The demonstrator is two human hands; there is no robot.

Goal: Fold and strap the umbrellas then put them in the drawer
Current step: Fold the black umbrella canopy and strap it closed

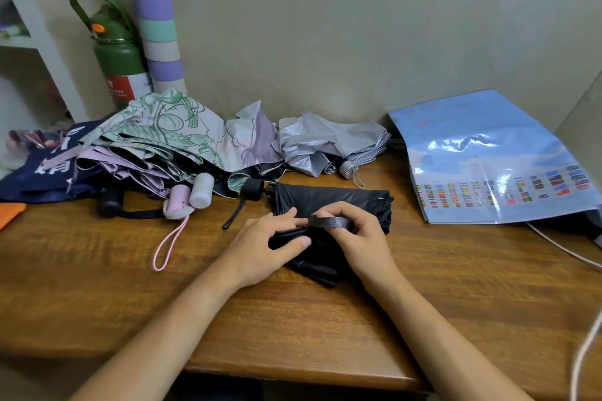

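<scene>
On the desk (97, 270), the left hand (260, 244) grips the rolled black umbrella (332, 202) at centre while the right hand (358, 238) pinches its grey strap (332, 222); judged best practice is to keep the canopy squeezed tight and draw the strap snug before fastening. Counted left to right: one navy, one pink, one floral, one black and one silver umbrella, though the overlapping pile makes the count uncertain.

Colours you see on the brown wooden desk (97, 286)

You hold a plain black umbrella (332, 202) with a dark grey strap (332, 222). Behind it you see one umbrella (182, 133) with green leaf drawings on pale mint and lilac, one shiny silver umbrella (329, 140), a pink wrist loop (167, 244), a dark green bottle (119, 62), a pastel striped roll (156, 19), and a light blue sheet (488, 156) with rows of many-coloured flags.
</scene>
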